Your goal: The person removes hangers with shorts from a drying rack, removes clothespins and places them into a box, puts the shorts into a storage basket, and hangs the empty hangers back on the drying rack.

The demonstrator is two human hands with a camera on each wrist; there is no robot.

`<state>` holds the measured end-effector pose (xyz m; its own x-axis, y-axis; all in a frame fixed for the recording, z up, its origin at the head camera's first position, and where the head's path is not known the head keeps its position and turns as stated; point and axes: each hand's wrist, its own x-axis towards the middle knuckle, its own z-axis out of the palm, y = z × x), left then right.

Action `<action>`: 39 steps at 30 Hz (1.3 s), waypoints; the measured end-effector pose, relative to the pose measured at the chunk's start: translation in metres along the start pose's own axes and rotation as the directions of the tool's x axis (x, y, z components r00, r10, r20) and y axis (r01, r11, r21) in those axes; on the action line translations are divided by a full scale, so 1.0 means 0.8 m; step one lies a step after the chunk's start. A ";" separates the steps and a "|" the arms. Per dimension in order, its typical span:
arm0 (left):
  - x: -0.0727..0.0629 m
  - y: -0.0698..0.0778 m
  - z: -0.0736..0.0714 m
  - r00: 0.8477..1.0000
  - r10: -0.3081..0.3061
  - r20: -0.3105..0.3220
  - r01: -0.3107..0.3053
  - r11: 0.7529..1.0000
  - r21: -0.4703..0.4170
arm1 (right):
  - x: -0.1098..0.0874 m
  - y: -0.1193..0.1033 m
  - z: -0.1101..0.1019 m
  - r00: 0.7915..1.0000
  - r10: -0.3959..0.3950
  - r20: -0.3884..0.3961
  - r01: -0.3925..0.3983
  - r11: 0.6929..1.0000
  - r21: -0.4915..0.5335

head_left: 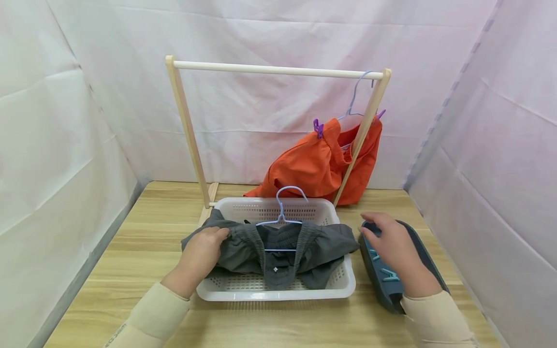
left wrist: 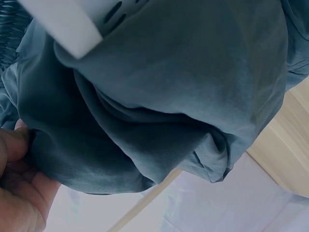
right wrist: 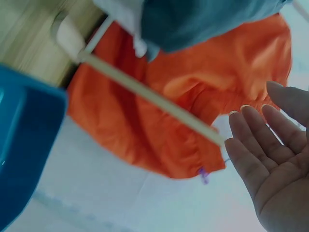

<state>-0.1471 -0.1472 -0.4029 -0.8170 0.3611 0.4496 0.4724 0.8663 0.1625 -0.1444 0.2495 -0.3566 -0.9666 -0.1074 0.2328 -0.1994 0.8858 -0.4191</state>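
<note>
A pair of dark grey pants [head_left: 239,244] with a gathered waistband lies spread over a white basket [head_left: 278,296]. A light blue hanger [head_left: 282,212] sits inside the waistband, its hook pointing up. My left hand [head_left: 202,256] pinches the left part of the pants between thumb and fingers, as the left wrist view shows at the cloth's edge. Off to the right, my right hand [head_left: 393,246] holds nothing; its fingers [right wrist: 258,133] are extended and slightly bent. It is over a dark blue-grey tray [head_left: 378,285] with light blue clothespins [head_left: 389,274] in it.
Behind the basket stands a wooden rack with a white rod [head_left: 270,69]. Orange pants [head_left: 304,166] hang at its right end on another blue hanger [head_left: 353,96], held by purple clothespins [head_left: 319,128]. White cloth walls [head_left: 500,159] enclose the wooden table [head_left: 130,251].
</note>
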 end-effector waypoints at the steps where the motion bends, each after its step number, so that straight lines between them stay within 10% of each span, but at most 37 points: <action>1: 0.000 0.000 0.000 1.000 -0.001 0.001 0.001 1.000 0.000 | 0.000 -0.005 0.001 1.000 -0.010 0.003 0.010 1.000 0.002; 39: -0.002 0.001 -0.001 1.000 0.003 -0.005 -0.003 1.000 0.005 | 0.030 -0.082 0.059 0.953 -0.264 0.147 0.260 0.964 0.049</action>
<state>-0.1450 -0.1477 -0.4029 -0.8139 0.3618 0.4547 0.4731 0.8669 0.1570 -0.1622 0.1675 -0.3649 -0.8924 -0.4025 0.2040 -0.4512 0.8042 -0.3868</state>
